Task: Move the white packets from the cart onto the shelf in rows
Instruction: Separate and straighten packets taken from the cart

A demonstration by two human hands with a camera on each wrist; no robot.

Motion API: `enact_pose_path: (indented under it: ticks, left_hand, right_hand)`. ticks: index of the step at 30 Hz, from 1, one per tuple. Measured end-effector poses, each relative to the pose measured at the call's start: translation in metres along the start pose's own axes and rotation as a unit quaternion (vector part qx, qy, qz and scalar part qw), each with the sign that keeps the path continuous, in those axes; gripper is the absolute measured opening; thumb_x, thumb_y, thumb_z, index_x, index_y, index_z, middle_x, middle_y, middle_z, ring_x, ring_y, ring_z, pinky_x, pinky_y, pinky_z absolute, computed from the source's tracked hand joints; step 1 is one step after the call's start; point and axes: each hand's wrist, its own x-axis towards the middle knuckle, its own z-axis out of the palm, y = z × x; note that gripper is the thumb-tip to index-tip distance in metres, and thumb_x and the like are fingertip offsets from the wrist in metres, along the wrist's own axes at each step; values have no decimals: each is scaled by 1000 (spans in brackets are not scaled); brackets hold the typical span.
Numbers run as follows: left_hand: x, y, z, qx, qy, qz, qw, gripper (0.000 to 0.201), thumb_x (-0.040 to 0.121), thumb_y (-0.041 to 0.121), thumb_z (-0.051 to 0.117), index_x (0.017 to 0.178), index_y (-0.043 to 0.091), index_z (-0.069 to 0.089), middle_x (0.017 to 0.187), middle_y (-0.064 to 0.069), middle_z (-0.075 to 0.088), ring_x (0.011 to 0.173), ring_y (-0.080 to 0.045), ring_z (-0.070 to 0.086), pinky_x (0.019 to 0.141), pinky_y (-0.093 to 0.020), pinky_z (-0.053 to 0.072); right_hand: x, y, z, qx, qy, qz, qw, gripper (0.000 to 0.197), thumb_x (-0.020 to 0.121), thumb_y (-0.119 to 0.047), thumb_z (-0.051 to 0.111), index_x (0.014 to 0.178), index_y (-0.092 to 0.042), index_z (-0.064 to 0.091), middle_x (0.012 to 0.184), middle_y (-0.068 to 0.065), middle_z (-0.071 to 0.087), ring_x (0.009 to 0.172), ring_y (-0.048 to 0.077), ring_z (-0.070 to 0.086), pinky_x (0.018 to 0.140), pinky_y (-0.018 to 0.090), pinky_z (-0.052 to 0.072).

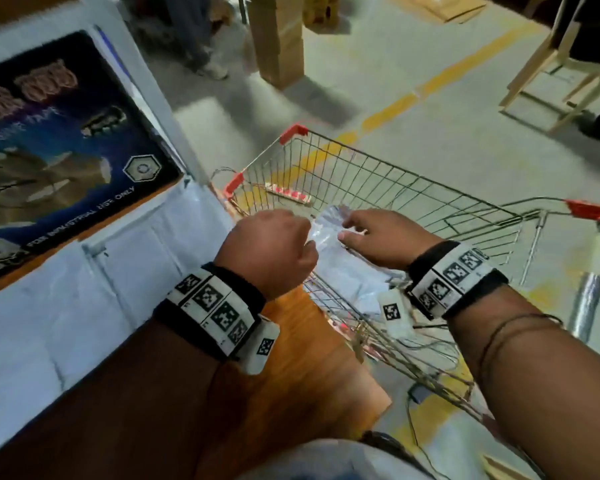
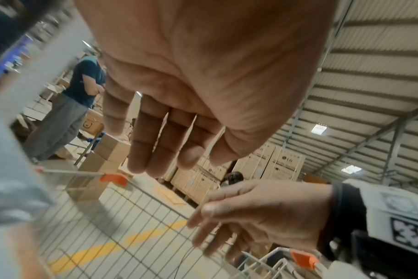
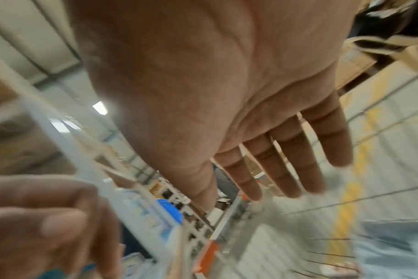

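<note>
The wire cart (image 1: 398, 165) stands in front of me, right of the wooden shelf (image 1: 302, 344). White packets (image 1: 347, 275) lie at its near end, the top one crinkled and shiny (image 1: 321, 227). My left hand (image 1: 270, 251) hovers over the cart's near left corner. In the left wrist view its fingers (image 2: 143, 147) hang loosely and hold nothing. My right hand (image 1: 357, 230) reaches over the top packet with its fingertips at it. In the right wrist view its fingers (image 3: 246, 188) are straight and apart. More white packets (image 1: 129, 258) lie in rows on the shelf.
A dark printed box (image 1: 52, 150) sits behind the shelf packets. The cart's red handle (image 1: 591, 209) is at the right. Stacked cardboard boxes (image 1: 279, 39) and a wooden frame (image 1: 554, 81) stand on the floor beyond. A person (image 2: 69, 113) stands farther off.
</note>
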Motion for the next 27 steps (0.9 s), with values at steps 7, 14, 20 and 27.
enact_pose_path:
  ticks: [7,14,20,27]
  left_hand:
    - [70,35,40,69,-92,14,993,34,109,45,47,94,18,60,90,-5,62,86,-31,62,77,-43,57]
    - [87,36,68,79,-155,17,985,37,110,50,44,112,19,65,100,-3,66,93,-29,64,82,-44,60]
    - [102,40,80,99,-197,15,975,39,111,51,44,121,20,66,105,-3,66,98,-28,64,78,-37,54]
    - [128,52,86,102,-238,11,966,40,112,49,41,122,17,62,96,-2,55,96,-29,64,88,-43,59]
  right_hand:
    - [21,48,66,20,-313,60,948,41,111,-35,50,134,-6,69,112,11,73,82,21,63,62,23,49]
    - [28,42,89,79,-358,64,928,51,110,-49,50,128,-6,71,111,15,80,87,32,75,61,26,53]
    - [56,69,100,216,-384,128,889,54,111,-53,43,116,-8,73,96,14,82,77,25,73,69,31,54]
    - [137,143,147,-15,-138,174,975,42,104,-29,51,139,-10,64,143,15,64,127,36,63,102,42,52]
